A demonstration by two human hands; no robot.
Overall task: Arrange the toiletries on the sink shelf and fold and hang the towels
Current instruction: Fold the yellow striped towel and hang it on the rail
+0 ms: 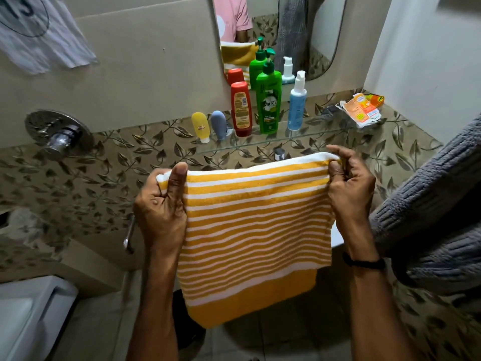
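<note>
Towel (255, 230), yellow with white stripes, hangs folded at the centre of the frame, held up by its top corners: the left hand (161, 204) is curled round the left corner with the thumb pressed up the front, and the right hand (351, 186) pinches the right corner. Above it, at upper centre, the glass shelf (260, 144) carries a row under the mirror (299, 35): yellow tube (200, 126), grey tube (218, 125), red bottle (241, 108), green pump bottle (268, 100) and blue pump bottle (296, 105), with orange packets (361, 110) at the right end. A grey towel (429, 204) drapes down the right edge.
</note>
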